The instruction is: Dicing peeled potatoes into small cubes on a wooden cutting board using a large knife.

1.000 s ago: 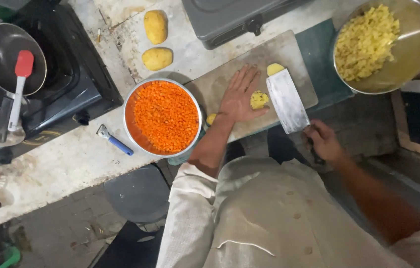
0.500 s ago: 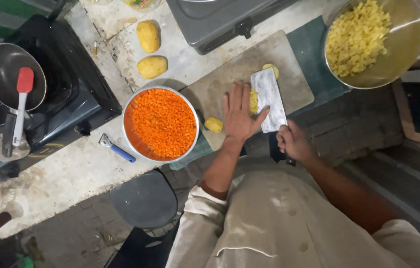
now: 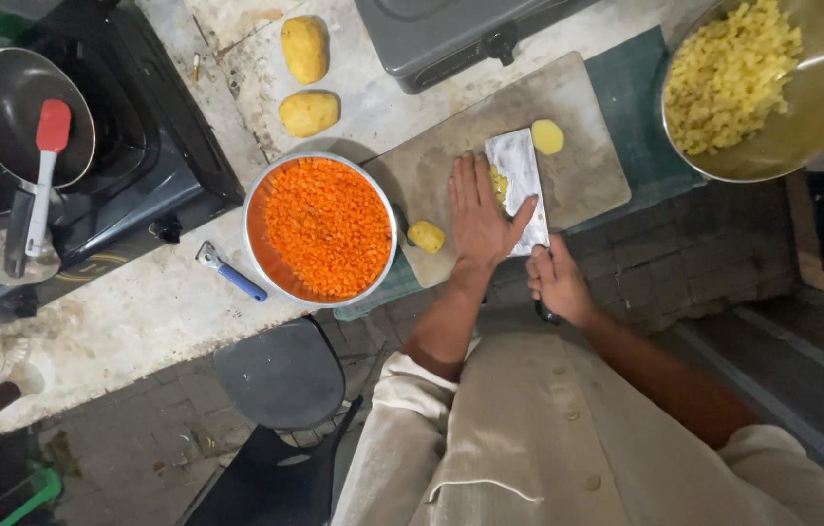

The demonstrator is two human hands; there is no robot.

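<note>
My right hand (image 3: 556, 281) grips the dark handle of a broad steel cleaver (image 3: 519, 185) that lies flat over the worn cutting board (image 3: 578, 146). My left hand (image 3: 480, 219) rests open on the board, fingers spread, thumb touching the blade's side. Yellow potato pieces (image 3: 499, 185) sit between my fingers and the blade. A round potato slice (image 3: 547, 136) lies just beyond the blade tip, and a small potato chunk (image 3: 426, 236) sits at the board's near left edge.
A steel bowl of diced carrot (image 3: 319, 226) stands left of the board. A large bowl of diced potato (image 3: 758, 88) is at the right. Two whole potatoes (image 3: 307, 78), a blue-handled peeler (image 3: 230, 271), a frying pan with red spatula (image 3: 32, 127) on a stove, and a round black stool (image 3: 283, 372) are around.
The cleaver has swung left from the board's right edge onto the potato. My left hand has shifted beside the blade, and my right hand has drawn closer to my body.
</note>
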